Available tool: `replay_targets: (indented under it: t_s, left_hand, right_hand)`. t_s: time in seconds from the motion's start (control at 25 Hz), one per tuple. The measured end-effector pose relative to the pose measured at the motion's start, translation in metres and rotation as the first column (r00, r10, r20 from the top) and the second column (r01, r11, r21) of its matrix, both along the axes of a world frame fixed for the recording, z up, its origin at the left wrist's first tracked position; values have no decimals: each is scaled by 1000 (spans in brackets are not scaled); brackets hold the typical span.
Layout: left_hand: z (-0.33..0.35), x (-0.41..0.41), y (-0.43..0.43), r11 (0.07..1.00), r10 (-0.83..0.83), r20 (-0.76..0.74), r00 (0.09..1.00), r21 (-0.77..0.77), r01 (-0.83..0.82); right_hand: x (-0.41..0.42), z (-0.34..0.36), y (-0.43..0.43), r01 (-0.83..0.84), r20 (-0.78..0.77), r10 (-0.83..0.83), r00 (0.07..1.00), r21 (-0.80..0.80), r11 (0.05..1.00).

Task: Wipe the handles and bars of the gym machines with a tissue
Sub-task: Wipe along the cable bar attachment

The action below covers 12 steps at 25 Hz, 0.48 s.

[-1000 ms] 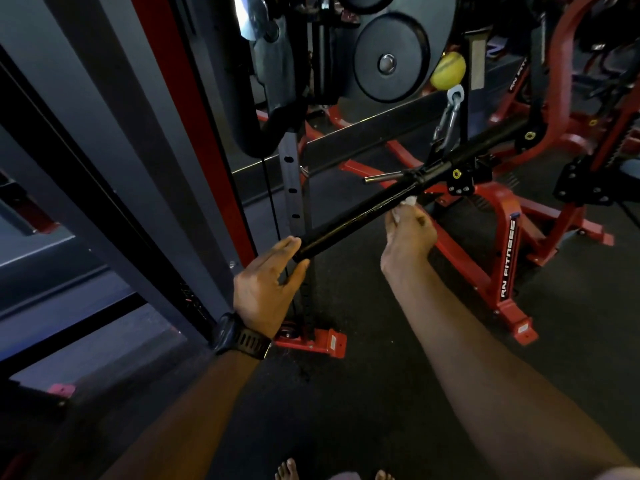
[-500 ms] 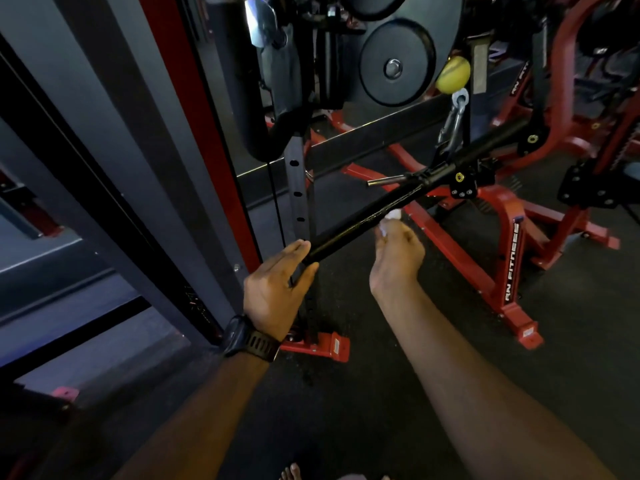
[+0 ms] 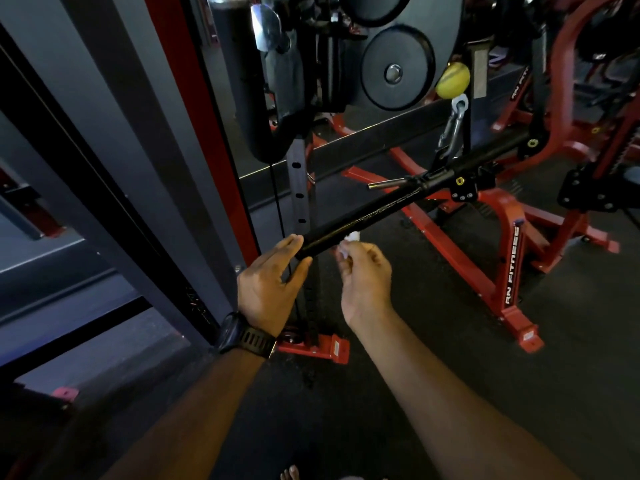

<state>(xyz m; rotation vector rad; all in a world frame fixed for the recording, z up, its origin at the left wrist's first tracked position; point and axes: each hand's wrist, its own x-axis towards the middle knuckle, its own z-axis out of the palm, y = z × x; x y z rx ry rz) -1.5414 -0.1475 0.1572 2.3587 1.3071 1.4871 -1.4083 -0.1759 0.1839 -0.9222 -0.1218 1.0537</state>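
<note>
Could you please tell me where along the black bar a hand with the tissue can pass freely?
The black bar is bare between the left hand at its near end and the chrome pin. Past the pin it is crowded: collar, carabiner.

Hands: two, left hand (image 3: pixel 268 289) and right hand (image 3: pixel 363 278).
Tissue (image 3: pixel 348 241): one small white wad.
Black bar (image 3: pixel 381 209): one.
Wristwatch (image 3: pixel 242 334): one.
Yellow ball (image 3: pixel 452 79): one.
Snap hook (image 3: pixel 452 128): one.
Chrome pin (image 3: pixel 386 184): one.
Yellow-capped knobs (image 3: pixel 459 181): two.
Slots in the grey upright (image 3: pixel 299 195): three visible.
Round black discs (image 3: pixel 398 67): at least three, overlapping, only one seen whole.
Bare foot (image 3: pixel 289 472): one, toes only, at the bottom edge.
</note>
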Motion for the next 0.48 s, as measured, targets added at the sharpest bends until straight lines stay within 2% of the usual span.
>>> replay_targets:
  t_s: [0.08,0.2,0.32,0.36,0.4,0.48]
  left_hand:
    - [1,-2,3,1000,-7,-18,1000,-19,7]
    - [0,-1,0,1000,12,-44,999,11,-12]
    - [0,-2,1,1000,-17,-63,998,5,17]
    - [-2,-3,0,1000,-19,-65,998,3,19]
    - [-4,-3,0,1000,-17,-61,998,5,17]
    - [-6,-4,2,1000,-28,-47,999,9,28]
  right_hand:
    - [-9,-7,-3,18,45,-17,999,-20,1000]
    - [-21,-9,-8,-35,175,49,983,-81,996]
    - [-29,-15,-16,42,352,-28,936,-30,999]
    - [-29,-15,-19,53,492,-44,869,-5,999]
    - [-27,-14,-21,48,657,-58,752,33,998]
    - [-22,-12,-21,53,903,-164,398,156,986]
